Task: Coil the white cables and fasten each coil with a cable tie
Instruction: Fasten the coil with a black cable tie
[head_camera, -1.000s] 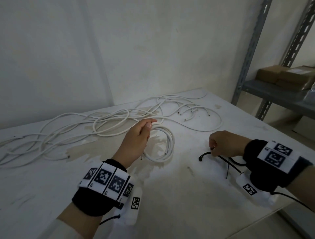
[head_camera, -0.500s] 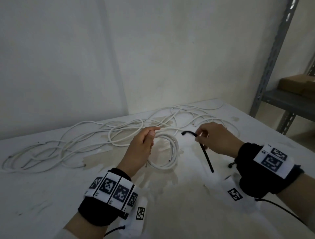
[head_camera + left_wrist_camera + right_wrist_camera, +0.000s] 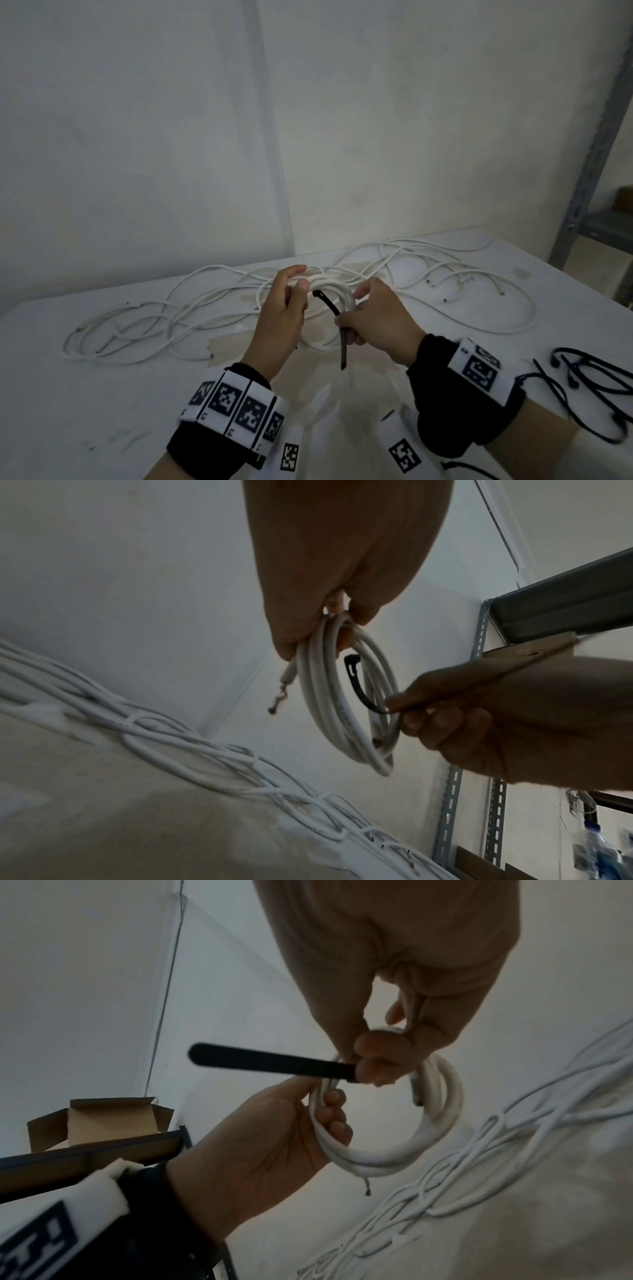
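A small coil of white cable [image 3: 346, 295] hangs above the table, and my left hand [image 3: 286, 310] grips it at its left side. In the left wrist view the coil [image 3: 320, 696] dangles from my left hand [image 3: 337, 593], one stripped end sticking out. My right hand [image 3: 371, 320] pinches a black cable tie [image 3: 328, 303] with its head end raised inside the coil's ring. The right wrist view shows my right hand [image 3: 377, 1061] pinching the tie's flat tail [image 3: 270, 1062] against the coil [image 3: 440, 1123].
Several loose white cables [image 3: 164, 322] sprawl over the white table [image 3: 85, 411] to the left and behind the hands. Spare black cable ties [image 3: 589, 387] lie at the right edge. A grey metal shelf upright [image 3: 589, 171] stands at the right, with an open cardboard box [image 3: 99, 1123] on a shelf.
My right hand picked a black tie off the table at the right and carried it left to the coil. My left hand raised the coil off the table.
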The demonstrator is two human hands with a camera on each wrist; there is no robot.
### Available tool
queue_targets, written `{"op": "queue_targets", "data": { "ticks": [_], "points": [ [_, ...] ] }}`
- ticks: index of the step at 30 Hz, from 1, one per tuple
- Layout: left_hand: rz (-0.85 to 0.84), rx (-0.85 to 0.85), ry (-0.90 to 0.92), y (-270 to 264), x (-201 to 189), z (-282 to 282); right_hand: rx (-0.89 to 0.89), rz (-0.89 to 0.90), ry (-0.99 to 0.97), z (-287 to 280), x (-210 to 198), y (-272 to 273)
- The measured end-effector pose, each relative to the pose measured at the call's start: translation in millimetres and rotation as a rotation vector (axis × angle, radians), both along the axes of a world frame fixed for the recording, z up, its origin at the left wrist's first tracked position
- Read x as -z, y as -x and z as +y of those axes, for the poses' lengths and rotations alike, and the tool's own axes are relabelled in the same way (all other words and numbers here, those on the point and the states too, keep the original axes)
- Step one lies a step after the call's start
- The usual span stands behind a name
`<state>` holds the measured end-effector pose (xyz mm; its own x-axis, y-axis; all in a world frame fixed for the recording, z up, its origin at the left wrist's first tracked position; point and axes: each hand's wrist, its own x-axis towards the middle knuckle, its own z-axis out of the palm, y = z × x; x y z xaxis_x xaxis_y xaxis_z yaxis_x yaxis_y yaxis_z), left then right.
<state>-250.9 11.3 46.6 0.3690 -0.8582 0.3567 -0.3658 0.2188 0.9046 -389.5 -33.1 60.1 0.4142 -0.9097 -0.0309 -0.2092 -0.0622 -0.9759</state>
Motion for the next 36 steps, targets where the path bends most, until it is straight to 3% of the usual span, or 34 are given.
{"op": "queue_targets", "data": {
  "ticks": [5,9,18,23,28,36],
  "points": [
    [-0.003,0.021,-0.016,-4,2,5,0.067,-0.102,0.084,1,-6,-23],
    [0.055,0.039,-0.020,-11,-4,9,0.021,-0.213,0.082,4,-7,-30],
    [0.210,0.023,-0.069,-25,-10,17,-0.276,-0.147,0.183,11,-7,-34],
    [0.269,0.001,-0.052,-30,-12,25,-0.414,-0.095,0.358,24,-3,-38],
    [0.271,-0.013,-0.036,-36,-8,30,-0.390,-0.237,0.395,30,-3,-47],
    [0.274,-0.043,-0.050,-42,-6,35,-0.214,-0.295,0.355,29,-5,-62]
  ]
}}
